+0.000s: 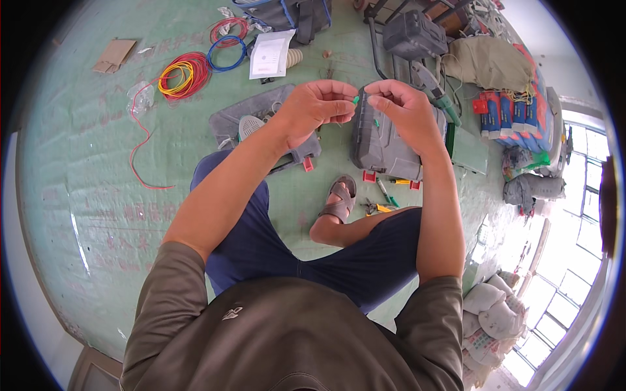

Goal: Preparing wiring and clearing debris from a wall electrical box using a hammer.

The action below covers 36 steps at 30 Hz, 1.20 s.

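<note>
My left hand point(318, 109) is raised in front of me, thumb and fingertips closed on a small green piece point(356, 100) too small to name. Close beside it, my right hand point(405, 109) has its thumb and forefinger drawn together; whatever they hold, if anything, cannot be made out. Under the right hand lies a grey plastic tool case point(373, 143), with another small green piece point(376, 122) on top. Beneath the left hand, an open grey case part point(225, 117) holds a pale perforated object point(250, 126).
Pliers point(378, 208) and a green-handled tool point(386, 194) lie near my sandalled foot point(339, 202). Wire coils point(186, 77), a white packet point(269, 55) and a tool bag point(306, 16) lie farther off. A green power tool point(437, 94) and stacked bags point(515, 117) are at right.
</note>
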Motion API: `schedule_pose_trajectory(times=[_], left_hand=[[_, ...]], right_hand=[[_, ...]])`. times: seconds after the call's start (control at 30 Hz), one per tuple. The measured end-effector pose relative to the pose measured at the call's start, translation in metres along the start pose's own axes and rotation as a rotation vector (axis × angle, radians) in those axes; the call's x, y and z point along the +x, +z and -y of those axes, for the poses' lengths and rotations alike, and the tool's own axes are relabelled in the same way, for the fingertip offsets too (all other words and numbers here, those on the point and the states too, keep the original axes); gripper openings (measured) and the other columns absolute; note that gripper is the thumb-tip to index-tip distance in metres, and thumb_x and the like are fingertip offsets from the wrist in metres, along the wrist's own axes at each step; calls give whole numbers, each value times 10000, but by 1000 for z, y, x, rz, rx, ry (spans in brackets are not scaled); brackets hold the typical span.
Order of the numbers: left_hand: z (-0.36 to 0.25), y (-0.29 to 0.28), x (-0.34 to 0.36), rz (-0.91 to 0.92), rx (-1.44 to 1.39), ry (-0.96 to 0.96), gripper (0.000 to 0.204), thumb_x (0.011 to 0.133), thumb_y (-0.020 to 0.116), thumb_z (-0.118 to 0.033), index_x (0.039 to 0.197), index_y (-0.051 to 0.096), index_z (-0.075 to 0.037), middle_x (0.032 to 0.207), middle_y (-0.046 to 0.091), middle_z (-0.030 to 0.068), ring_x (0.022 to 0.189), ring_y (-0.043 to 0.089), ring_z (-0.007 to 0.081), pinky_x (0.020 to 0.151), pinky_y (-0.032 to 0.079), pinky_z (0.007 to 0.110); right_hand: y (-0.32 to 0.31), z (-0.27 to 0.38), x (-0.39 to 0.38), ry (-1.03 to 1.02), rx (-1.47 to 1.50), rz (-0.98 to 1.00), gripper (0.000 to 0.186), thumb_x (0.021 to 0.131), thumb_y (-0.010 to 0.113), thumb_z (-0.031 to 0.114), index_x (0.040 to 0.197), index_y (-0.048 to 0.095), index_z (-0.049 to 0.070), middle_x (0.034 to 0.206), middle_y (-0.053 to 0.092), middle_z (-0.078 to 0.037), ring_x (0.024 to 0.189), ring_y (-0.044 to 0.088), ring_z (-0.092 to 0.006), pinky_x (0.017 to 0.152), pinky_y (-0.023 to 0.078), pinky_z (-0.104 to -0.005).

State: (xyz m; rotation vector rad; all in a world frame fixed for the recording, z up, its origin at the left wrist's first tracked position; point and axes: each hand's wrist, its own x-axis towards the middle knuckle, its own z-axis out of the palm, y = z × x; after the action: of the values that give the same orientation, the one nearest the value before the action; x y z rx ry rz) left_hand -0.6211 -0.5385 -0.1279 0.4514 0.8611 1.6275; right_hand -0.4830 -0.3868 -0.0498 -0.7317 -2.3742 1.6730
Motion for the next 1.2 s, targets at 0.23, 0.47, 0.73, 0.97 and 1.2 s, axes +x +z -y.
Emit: schedule_pose_trajectory(times=[0.23,0.47,0.73,0.97,1.2], left_hand=[[0,1,-1,-11,-13,-6,249,908,634,-53,1156,637,-26,974,627,14,856,583,122,821,486,284],[-2,0,-1,35,-31,-43,268,917,618,-51,1183,630,-26,935,594,-17,840,551,93,800,480,268],[-8,-7,2,27,-108,8,224,929,611,-70,1145,627,-10,925,599,15,813,563,128,763,495,276],[-15,-17,5,13,-134,-18,152,944,599,-100,1075,636,-32,1037,648,67,797,566,111,741,499,267],[-28,-34,5,-77,-119,15,188,901,662,-91,1072,653,-13,1027,674,87,796,583,105,714,501,242]], right_hand=[[3,-7,0,-39,-67,-15,182,866,673,68,1029,660,-13,879,656,-18,780,565,-76,712,465,-230],[9,-13,4,-30,6,-35,191,854,691,72,1012,638,-21,863,655,-31,786,575,-79,712,472,-232],[5,-7,-1,-78,-248,-22,175,873,690,95,1016,667,-3,888,645,0,811,569,-76,748,456,-227],[-1,-4,-4,-5,-309,149,203,918,633,140,1061,677,4,974,673,-27,874,594,-91,808,456,-238],[-22,-4,-3,135,-51,127,266,925,612,183,1125,663,15,992,692,-61,919,631,-127,835,480,-268]])
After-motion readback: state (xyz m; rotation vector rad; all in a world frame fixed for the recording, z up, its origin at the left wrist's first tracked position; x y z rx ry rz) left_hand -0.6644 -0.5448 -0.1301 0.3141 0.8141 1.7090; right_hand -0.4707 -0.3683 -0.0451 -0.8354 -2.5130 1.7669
